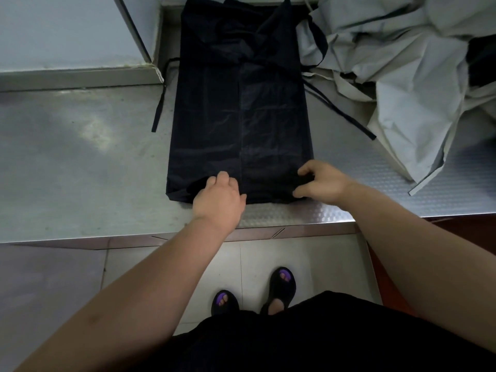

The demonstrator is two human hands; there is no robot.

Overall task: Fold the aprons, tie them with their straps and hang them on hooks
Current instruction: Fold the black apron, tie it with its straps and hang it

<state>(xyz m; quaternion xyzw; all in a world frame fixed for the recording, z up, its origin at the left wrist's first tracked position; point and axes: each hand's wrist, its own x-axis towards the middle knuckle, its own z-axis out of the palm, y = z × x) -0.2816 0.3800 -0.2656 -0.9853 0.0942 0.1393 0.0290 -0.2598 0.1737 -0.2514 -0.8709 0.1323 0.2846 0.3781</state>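
On the table (80, 162) our dark apron (241, 116) lies in a long strip, its long axis running away from us. Both grips clamp its near hem, left hand (218, 196) mid-hem, right hand (323, 183) at the corner.

Beyond the fingers (216, 181), the dark folded cloth apron (241, 116) lies on the flat steel worktop (80, 162); right of them, a crumpled pale cloth heap (402, 76), perhaps over one strap (341, 111).

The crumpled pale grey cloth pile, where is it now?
Head view: the grey cloth pile lies far right on the steel counter, beside the folded dark navy apron.
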